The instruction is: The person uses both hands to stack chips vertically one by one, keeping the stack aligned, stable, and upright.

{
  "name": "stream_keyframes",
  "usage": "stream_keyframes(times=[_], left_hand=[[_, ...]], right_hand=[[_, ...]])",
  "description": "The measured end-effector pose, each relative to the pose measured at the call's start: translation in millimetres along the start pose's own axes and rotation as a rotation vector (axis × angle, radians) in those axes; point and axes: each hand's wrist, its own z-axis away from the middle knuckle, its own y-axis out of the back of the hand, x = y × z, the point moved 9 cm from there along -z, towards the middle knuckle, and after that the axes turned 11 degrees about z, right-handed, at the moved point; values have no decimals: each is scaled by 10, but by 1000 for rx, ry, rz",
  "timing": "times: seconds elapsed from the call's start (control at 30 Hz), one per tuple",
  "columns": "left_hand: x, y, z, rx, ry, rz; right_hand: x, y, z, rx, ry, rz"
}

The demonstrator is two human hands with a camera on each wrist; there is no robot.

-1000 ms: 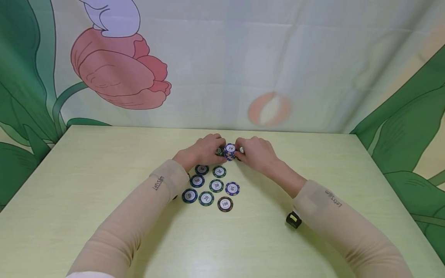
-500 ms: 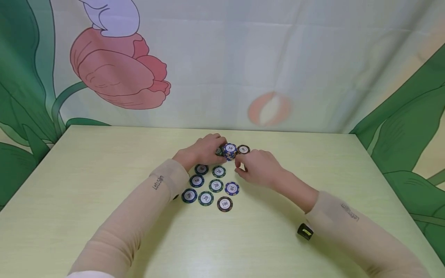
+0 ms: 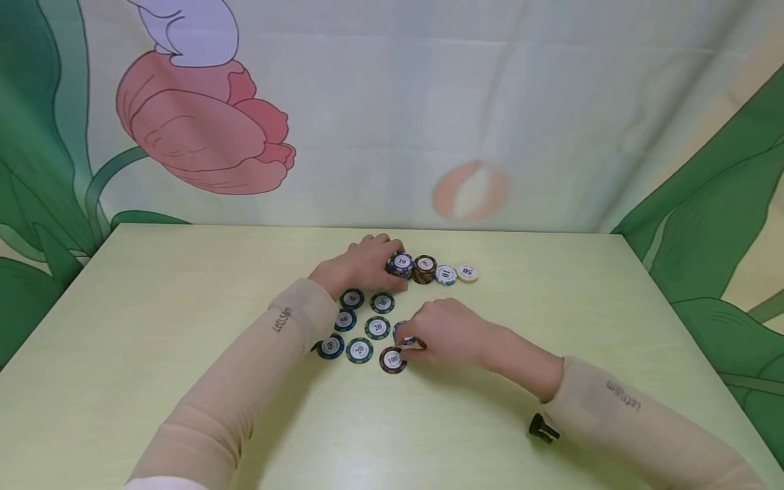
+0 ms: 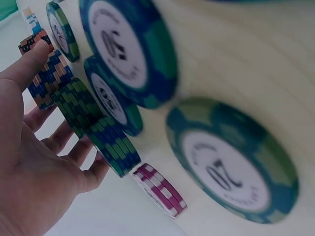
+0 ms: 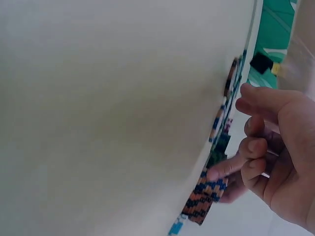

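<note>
My left hand (image 3: 366, 265) is at the back row of poker chip stacks, thumb in front and fingers behind, holding the blue-and-orange stack (image 4: 55, 73). Beside it in the left wrist view stand green chips (image 4: 78, 105) and blue-green chips (image 4: 115, 147). Nearer the front, my right hand (image 3: 450, 333) hangs with bent fingers over a blue 10 chip (image 3: 409, 341), partly hidden by the index finger. Its thumb overlaps the edge of a dark 100 chip (image 3: 392, 360). In the right wrist view, no chip shows between the right fingers.
Right of the left hand are a brown stack (image 3: 425, 269), white-blue 10 chips (image 3: 446, 275) and yellow-edged 50 chips (image 3: 467, 273). Flat 20 chips (image 3: 359, 350) and 50 chips (image 3: 331, 346) lie in front. Maroon chips (image 4: 160, 191) end the row. A printed curtain (image 3: 367, 136) hangs behind.
My right hand has left the back row and moved toward me, over the blue 10 chip. The brown, white-blue and yellow-edged stacks are uncovered. The left hand stays at the row.
</note>
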Motion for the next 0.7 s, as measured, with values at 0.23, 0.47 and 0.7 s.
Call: stream_keyframes(times=[0.23,0.47,0.7], left_hand=[[20,-3,-19,11,-6,-21],[44,-12,-30,6,-1,-35],[103,-14,-38,6,-1,-15]], right_hand=[[-81,-93,8,-37,5,-50],[-54,-101,51,-45,-3,-62],[-14,-90,104,-110,-17,-85]])
